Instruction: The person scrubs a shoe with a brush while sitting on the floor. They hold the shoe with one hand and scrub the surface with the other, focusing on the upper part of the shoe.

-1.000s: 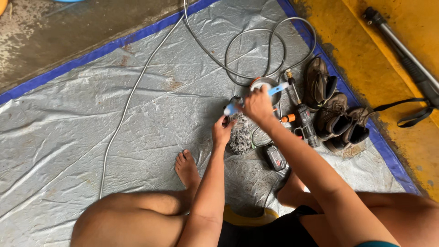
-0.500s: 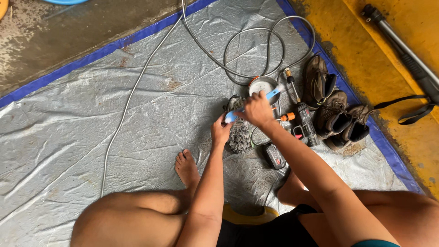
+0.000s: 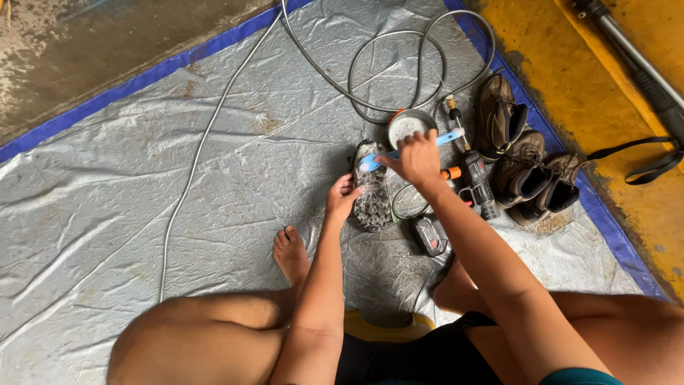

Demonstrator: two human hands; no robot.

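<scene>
Muddy shoe (image 3: pixel 372 192) sole-up on tarp (image 3: pixel 142 178), left hand (image 3: pixel 343 201) fingers gripping edge, right hand (image 3: pixel 417 158) fingers round blue brush (image 3: pixel 399 151).

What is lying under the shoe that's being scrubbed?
The shoe, steadied by the left hand and brushed by the right hand, rests on a grey tarp. What lies beneath that tarp is covered.

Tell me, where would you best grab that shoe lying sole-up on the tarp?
Probably by its near end, coming from the person's side, as the left hand does now. The shoe lies sole up and lengthwise away from the person; the right hand works the blue brush across its far end, so that end is taken.
</scene>
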